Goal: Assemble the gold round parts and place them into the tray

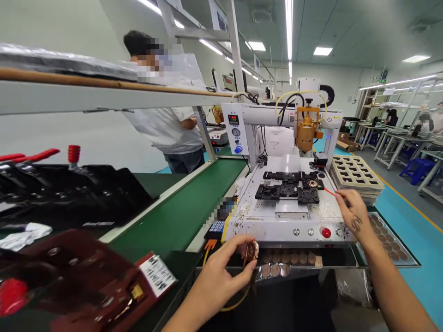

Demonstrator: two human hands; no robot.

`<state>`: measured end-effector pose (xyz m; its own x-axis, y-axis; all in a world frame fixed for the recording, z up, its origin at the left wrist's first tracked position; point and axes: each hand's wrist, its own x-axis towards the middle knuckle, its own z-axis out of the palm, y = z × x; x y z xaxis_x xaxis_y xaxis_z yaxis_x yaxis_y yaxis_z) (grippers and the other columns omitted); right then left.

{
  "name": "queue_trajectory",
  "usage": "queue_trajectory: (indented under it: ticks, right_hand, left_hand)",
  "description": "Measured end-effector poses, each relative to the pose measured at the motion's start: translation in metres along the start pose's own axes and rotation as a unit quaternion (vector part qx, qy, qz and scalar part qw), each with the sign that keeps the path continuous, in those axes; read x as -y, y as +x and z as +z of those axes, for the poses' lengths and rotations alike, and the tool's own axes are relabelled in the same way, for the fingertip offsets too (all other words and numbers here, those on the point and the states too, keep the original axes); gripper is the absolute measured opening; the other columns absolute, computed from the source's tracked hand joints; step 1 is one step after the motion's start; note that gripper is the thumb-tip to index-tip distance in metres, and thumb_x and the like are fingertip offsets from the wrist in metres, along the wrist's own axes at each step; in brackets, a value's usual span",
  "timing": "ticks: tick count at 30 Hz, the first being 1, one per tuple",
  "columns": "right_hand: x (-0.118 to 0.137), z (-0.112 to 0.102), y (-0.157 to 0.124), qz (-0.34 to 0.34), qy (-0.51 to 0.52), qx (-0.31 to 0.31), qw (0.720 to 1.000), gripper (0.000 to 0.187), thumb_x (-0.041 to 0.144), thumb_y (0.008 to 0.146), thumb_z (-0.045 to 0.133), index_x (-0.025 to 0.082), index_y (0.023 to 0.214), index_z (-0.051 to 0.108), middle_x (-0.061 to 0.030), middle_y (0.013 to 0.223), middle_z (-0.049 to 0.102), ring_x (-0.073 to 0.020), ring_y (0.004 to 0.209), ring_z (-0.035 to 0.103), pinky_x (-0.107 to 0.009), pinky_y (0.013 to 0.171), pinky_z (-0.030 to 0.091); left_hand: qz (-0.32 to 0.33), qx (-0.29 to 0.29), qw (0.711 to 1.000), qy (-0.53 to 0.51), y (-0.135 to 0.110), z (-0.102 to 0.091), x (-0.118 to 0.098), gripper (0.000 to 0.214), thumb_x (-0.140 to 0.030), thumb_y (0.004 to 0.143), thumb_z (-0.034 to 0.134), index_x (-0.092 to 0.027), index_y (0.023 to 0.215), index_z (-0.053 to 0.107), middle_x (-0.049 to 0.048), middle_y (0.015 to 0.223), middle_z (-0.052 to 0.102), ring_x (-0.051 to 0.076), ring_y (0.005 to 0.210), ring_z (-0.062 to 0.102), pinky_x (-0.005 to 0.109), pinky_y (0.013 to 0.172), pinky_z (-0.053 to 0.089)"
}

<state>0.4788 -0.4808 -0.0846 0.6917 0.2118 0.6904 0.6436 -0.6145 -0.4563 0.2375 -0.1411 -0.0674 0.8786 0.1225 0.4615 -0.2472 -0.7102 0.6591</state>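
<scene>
My left hand [221, 269] pinches a small copper coil [252, 250] just above a tray of copper coils [290, 260] at the front edge of the white machine [287, 216]. My right hand [351, 212] is closed on a thin red-tipped tool [330, 191], whose tip points at the black fixture [290, 186] on the machine's bed. One coil [313, 183] sits in the fixture's right nest. The orange and brass dispensing head [306, 131] hangs above the back of the bed.
A green conveyor belt [187, 203] runs along the left, with black and dark red jigs [69, 272] beyond it. A stack of beige trays [356, 175] and another coil tray [389, 240] lie to the right. A person in a white shirt [169, 124] stands behind the conveyor.
</scene>
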Motion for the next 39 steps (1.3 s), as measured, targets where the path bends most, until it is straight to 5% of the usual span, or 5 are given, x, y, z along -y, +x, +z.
queue_trajectory:
  ticks: [5, 11, 13, 18, 39]
  right_hand:
    - [-0.005, -0.020, -0.090, 0.027, -0.059, -0.083, 0.994, 0.039, 0.059, 0.100, 0.065, 0.021, 0.106, 0.069, -0.0101, 0.105, 0.065, -0.0306, 0.101, 0.060, -0.046, 0.093, 0.048]
    - [0.018, 0.009, -0.127, -0.018, -0.043, -0.144, 0.988, 0.020, 0.041, 0.100, 0.072, 0.021, 0.102, 0.068, -0.0087, 0.097, 0.066, -0.0291, 0.094, 0.063, -0.047, 0.088, 0.050]
    - [0.040, 0.026, -0.143, -0.064, 0.040, -0.074, 0.994, 0.003, 0.023, 0.102, 0.068, 0.023, 0.104, 0.069, -0.0074, 0.095, 0.069, -0.0262, 0.090, 0.066, -0.042, 0.084, 0.054]
    - [0.079, 0.084, -0.175, -0.104, 0.126, 0.165, 0.973, 0.024, 0.014, 0.107, 0.053, 0.025, 0.120, 0.070, -0.0085, 0.103, 0.073, -0.0248, 0.094, 0.071, -0.038, 0.082, 0.061]
    - [0.045, 0.123, -0.218, -0.231, 0.134, 0.151, 0.952, 0.024, 0.014, 0.106, 0.057, 0.020, 0.112, 0.079, -0.0099, 0.087, 0.078, -0.0212, 0.070, 0.064, -0.035, 0.062, 0.049]
  left_hand:
    - [-0.034, 0.001, 0.999, -0.034, -0.017, 0.011, 0.017, 0.028, -0.026, 0.088, 0.066, -0.023, 0.116, 0.069, 0.0038, 0.102, 0.078, 0.021, 0.090, 0.075, 0.033, 0.086, 0.063]
    - [-0.033, 0.138, 0.986, -0.089, -0.036, 0.060, 0.029, 0.032, -0.017, 0.083, 0.067, -0.022, 0.114, 0.067, 0.0046, 0.106, 0.076, 0.021, 0.093, 0.073, 0.034, 0.088, 0.060]
    - [-0.013, 0.188, 0.976, -0.108, -0.042, 0.081, 0.039, 0.036, -0.012, 0.077, 0.070, -0.022, 0.112, 0.068, 0.0063, 0.115, 0.076, 0.024, 0.107, 0.072, 0.037, 0.098, 0.058]
    - [0.017, 0.227, 0.965, -0.133, -0.038, 0.115, 0.067, 0.036, -0.010, 0.074, 0.075, -0.022, 0.109, 0.069, 0.0114, 0.136, 0.074, 0.032, 0.141, 0.059, 0.046, 0.121, 0.044]
    - [-0.002, 0.264, 0.956, -0.125, -0.024, 0.111, 0.073, 0.032, -0.018, 0.079, 0.075, -0.023, 0.111, 0.074, 0.0057, 0.118, 0.082, 0.025, 0.108, 0.077, 0.032, 0.099, 0.057]
